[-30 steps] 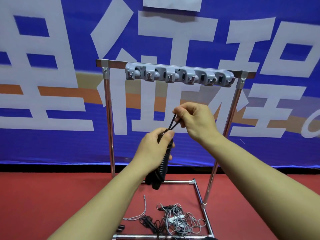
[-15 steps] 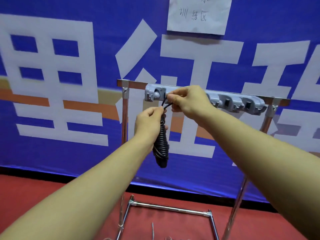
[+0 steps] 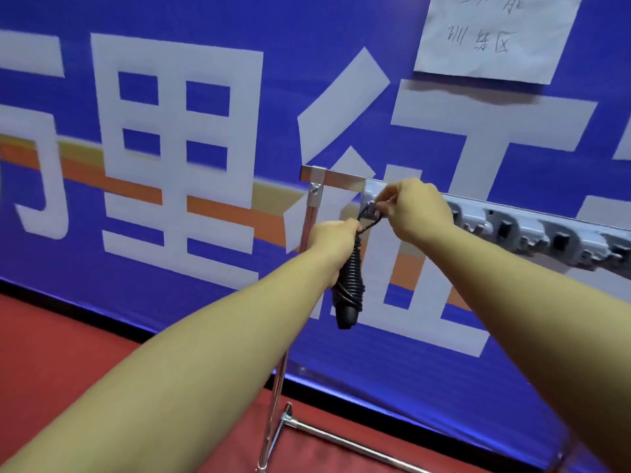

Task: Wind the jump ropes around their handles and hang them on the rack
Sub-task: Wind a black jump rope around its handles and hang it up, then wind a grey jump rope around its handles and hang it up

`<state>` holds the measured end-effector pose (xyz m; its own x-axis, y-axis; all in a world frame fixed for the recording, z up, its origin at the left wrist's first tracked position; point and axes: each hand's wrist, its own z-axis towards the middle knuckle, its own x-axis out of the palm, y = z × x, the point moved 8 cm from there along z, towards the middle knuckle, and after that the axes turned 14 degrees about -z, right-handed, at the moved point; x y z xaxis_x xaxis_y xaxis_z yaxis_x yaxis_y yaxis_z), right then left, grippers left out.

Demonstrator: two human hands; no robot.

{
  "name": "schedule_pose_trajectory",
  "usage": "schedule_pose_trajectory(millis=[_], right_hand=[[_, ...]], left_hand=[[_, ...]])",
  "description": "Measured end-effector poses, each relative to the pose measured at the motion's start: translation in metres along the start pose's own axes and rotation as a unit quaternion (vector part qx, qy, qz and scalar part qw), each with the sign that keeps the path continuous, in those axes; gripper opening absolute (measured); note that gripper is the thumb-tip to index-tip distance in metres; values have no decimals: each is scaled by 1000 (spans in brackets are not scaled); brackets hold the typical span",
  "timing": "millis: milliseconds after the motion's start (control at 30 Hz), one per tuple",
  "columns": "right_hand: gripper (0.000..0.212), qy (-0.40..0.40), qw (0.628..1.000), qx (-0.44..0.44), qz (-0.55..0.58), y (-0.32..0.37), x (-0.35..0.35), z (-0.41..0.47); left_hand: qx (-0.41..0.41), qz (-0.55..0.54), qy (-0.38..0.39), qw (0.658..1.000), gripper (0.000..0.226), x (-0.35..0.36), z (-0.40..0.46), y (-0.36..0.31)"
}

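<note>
At the leftmost hook (image 3: 370, 208) of the rack (image 3: 532, 230), the right hand (image 3: 415, 209) has just brought up a pinched rope loop (image 3: 370, 221) while the left hand (image 3: 336, 238) grips the wound black jump rope (image 3: 348, 285), so hanging looks imminent
</note>
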<state>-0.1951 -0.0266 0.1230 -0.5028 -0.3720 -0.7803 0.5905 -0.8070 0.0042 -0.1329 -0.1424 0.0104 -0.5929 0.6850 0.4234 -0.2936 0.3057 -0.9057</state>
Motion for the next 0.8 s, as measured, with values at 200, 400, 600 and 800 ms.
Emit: schedule_pose_trajectory(millis=[200,400,600,800], right_hand=[[27,-73,996,-41,29,-9,-16,-36],[23,-61,990,-43,119,-18,19,-121],[24,198,964,-9,178,-2,172,-220],[25,419,889,-12,185,10,344,-338]], left_hand=[[16,-10,21,1000,41,-18,5,32],[-21,-82,-25,996,44,-70,-28,97],[-52,3,-83,995,24,-130,-42,214],[-118,145,-141,972,28,-230,-41,354]])
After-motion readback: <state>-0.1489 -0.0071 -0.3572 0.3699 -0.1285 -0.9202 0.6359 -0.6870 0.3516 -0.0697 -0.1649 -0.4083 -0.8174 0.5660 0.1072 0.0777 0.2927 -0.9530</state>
